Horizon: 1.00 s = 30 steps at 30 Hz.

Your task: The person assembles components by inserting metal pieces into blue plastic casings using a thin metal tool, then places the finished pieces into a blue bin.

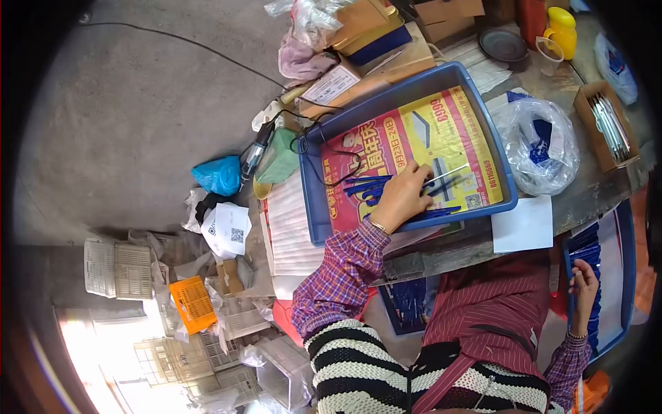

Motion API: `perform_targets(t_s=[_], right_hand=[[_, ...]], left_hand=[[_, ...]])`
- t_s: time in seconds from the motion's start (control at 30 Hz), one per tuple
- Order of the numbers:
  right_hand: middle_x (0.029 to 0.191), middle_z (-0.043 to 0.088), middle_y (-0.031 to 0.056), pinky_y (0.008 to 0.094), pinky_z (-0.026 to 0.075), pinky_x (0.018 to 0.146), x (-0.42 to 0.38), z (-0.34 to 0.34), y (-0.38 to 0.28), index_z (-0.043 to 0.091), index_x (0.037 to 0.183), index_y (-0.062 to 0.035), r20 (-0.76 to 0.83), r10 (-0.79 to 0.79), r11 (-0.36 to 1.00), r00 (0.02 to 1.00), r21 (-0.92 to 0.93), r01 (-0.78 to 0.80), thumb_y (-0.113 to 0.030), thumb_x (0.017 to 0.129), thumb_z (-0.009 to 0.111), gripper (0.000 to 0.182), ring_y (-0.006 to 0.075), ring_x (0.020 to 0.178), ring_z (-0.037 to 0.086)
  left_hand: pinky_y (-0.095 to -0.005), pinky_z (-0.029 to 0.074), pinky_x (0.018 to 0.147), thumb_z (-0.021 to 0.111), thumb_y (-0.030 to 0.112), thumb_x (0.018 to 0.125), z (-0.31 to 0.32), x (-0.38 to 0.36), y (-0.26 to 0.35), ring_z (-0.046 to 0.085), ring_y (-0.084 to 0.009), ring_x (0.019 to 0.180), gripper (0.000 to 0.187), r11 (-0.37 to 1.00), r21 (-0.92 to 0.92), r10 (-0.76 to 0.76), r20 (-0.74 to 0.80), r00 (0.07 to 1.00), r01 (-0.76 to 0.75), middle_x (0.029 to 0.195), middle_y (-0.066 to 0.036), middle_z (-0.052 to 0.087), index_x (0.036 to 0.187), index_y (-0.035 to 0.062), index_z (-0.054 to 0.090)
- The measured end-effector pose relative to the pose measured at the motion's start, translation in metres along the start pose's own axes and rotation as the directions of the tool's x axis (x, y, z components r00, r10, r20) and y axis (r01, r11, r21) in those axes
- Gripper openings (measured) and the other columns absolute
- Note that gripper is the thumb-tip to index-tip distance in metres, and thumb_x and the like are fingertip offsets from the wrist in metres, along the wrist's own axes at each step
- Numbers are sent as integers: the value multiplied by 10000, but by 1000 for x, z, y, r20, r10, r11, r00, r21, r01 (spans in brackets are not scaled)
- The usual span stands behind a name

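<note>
My left hand [402, 198] reaches into a blue plastic tray [512, 196] lined with a printed red and yellow poster [414, 134]. Its fingers are bent together around a slim silver stick [449, 173], which juts out to the right. Several narrow dark-blue pieces [367, 186] lie beside and under this hand. My right hand [585, 281] hangs lower at the right, fingers curled, over another blue tray [629, 276]. A row of shiny blue pieces [586, 250] lies in that tray, next to the hand. Whatever the right fingers hold is too small to make out.
A clear plastic bag [541, 148] with blue contents and a box of slim silver items [607, 127] stand to the right. A black-cabled tool [258, 152] rests at the tray's left. Plastic crates [117, 269] are stacked on the floor at left.
</note>
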State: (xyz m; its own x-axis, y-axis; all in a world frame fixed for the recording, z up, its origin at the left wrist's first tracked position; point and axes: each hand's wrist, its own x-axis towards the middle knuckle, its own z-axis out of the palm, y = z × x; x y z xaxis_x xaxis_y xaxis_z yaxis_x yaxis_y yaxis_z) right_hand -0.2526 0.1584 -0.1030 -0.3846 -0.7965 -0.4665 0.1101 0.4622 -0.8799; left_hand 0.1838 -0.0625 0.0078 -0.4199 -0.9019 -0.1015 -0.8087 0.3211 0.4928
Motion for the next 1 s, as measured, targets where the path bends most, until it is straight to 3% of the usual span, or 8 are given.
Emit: perform_targets(t_s=[0.37,0.43,0.5,0.57,0.83,0.87,0.97,1.0], right_hand=[[717,592,10,184,386,463,-21,46,-42,640,1009,-9,141,19,1000,990,-9,-18,-86,868,600,165,43,540,499],[811,632,13,179,435,517,-26,49,-47,644,1026,-17,178,21,1000,984,-21,-17,-92,873,583,181,41,607,535],[836,642,22,175,436,527,-28,50,-45,643,1038,-22,198,10,1000,980,20,-15,-82,882,550,191,41,630,543],[858,641,21,174,436,535,-31,52,-45,646,1038,-29,221,-31,999,975,14,29,-79,887,541,191,40,639,545],[844,625,27,184,449,551,-38,75,-42,649,996,4,342,-98,993,935,-26,113,0,877,481,205,54,647,557],[831,628,27,185,452,551,-40,78,-43,650,998,2,376,-85,995,923,-12,97,0,876,485,205,55,645,558],[874,666,51,194,483,592,-44,87,-43,654,1024,-4,467,-44,999,883,-4,52,-3,877,502,212,61,690,588],[903,676,62,197,495,615,-45,91,-43,654,1033,-5,494,-17,1000,870,10,13,-6,877,507,214,63,707,597]], left_hand=[[-433,470,622,596,118,674,5,-1,-14,584,-354,715,124,993,88,71,37,997,-74,783,-169,566,716,1,590],[-405,463,619,600,100,688,-1,1,-9,578,-337,707,97,994,101,36,41,999,-40,753,-157,560,720,12,576],[-379,473,644,673,89,692,-4,-4,-11,584,-314,724,210,981,75,183,-62,981,-178,789,-144,568,879,23,603],[-376,476,661,702,74,678,-9,-10,-7,588,-312,739,284,993,68,99,-20,995,-97,824,-144,577,940,23,605],[-400,471,656,631,-12,688,-14,-8,-14,595,-357,710,180,991,123,61,-99,993,-49,764,-169,619,867,1,635],[-350,461,593,636,-11,701,-24,-6,-5,596,-273,624,140,980,199,35,-89,995,-17,735,-144,625,841,-3,635],[-240,388,500,658,-46,705,-46,-4,27,494,-69,532,136,1000,-18,-20,-253,967,16,731,-51,634,831,2,648],[-239,402,516,656,-70,690,-53,-4,47,519,-89,553,155,1000,-13,-1,-299,954,-3,741,-53,638,827,1,648]])
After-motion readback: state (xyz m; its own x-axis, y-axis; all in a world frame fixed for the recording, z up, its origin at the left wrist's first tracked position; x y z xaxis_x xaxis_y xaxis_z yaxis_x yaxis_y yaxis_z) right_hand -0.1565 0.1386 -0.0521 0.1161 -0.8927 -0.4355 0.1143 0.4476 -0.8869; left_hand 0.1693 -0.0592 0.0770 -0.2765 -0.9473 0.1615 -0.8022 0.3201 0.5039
